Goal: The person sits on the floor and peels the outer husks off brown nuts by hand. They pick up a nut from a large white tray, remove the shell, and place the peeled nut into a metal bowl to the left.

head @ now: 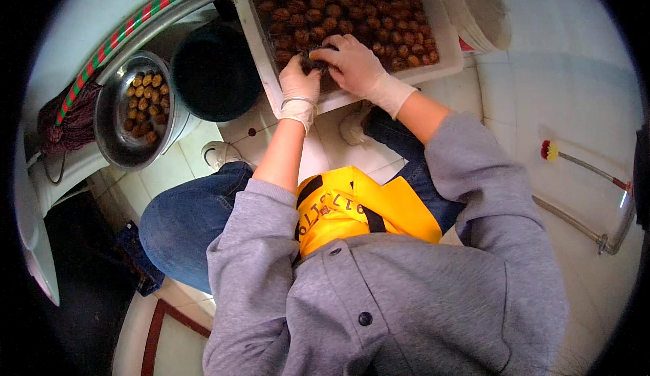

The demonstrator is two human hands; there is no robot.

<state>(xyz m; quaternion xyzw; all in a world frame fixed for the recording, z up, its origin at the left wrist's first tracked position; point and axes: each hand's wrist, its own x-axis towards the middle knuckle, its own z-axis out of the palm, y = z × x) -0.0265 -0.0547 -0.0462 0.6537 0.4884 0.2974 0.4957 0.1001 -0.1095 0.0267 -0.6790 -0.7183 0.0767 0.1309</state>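
Observation:
Before me stands a white plastic tub [447, 31] of dark liquid with many brown walnuts [332, 10] in it. Over its near left part are both my hands, in pale thin gloves. My left hand [300, 82] has its fingers closed around a small dark thing [311, 64], too hidden to name. My right hand [355, 64] reaches in from the right, its fingertips touching that same dark thing. A bracelet circles my left wrist. To the left, a metal basin [109, 122] holds lighter, yellowish-brown walnuts [147, 91].
A dark round bucket [216, 71] stands between basin and tub. A pale bucket [472, 10] is beyond the tub's right corner. A red-and-green striped pole [119, 33] and a dark red mop head [71, 117] lie at left. A pipe [569, 218] runs along the right.

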